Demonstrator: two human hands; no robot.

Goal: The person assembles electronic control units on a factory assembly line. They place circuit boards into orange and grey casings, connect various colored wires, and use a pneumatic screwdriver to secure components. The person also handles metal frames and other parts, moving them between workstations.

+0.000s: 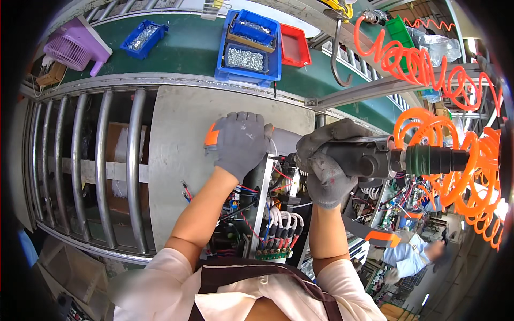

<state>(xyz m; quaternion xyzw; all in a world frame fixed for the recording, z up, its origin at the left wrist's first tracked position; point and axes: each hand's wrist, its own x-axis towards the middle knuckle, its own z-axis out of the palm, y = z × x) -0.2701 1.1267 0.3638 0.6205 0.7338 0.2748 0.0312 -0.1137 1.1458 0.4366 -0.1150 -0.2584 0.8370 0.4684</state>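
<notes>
My left hand [242,143], in a grey work glove, is closed over the upper edge of an opened machine, at a grey and orange end piece [212,137]. Its fingertips point away from me and partly hide what they grip. In my right hand [329,166], also gloved, is a black air tool [367,159] lying sideways, with a green coupling [428,159] on its right end. The tool's working end is hidden behind my fingers. Below and between my hands, the machine shows a metal divider [261,200], several thick white cables [284,218], red wires and circuit boards.
A metal plate [179,134] and a roller conveyor [104,160] lie left. Beyond stand blue bins of small metal parts [246,58], a red bin [294,45] and a purple basket [75,45]. Orange coiled hoses [466,176] and a metal hook [336,59] hang right. Another person [409,254] works farther right.
</notes>
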